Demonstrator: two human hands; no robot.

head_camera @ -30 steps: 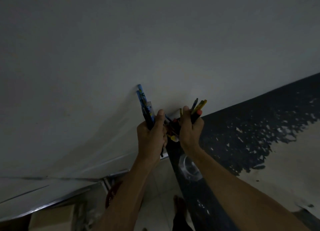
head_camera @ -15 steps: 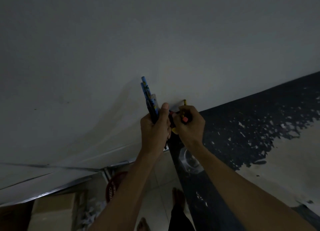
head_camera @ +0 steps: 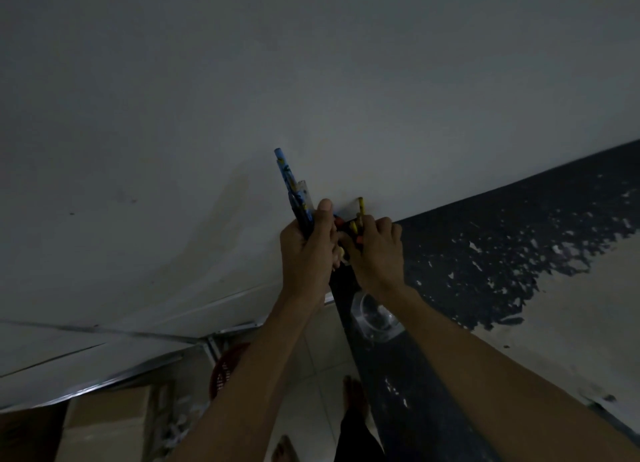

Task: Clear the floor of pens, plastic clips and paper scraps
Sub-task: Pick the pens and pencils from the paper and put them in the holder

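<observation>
left hand: grip wrapped round blue pens, held upright to keep the bundle together;
right hand: grip pinching yellow pen and small pieces, gathered beside the left

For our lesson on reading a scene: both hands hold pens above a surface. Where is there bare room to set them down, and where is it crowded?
The pale surface left of and beyond the left hand looks bare. So does the light patch right of the flaked dark band. It is crowded where the left hand's blue pens meet the right hand with its yellow pen, and near the clear cup.
</observation>
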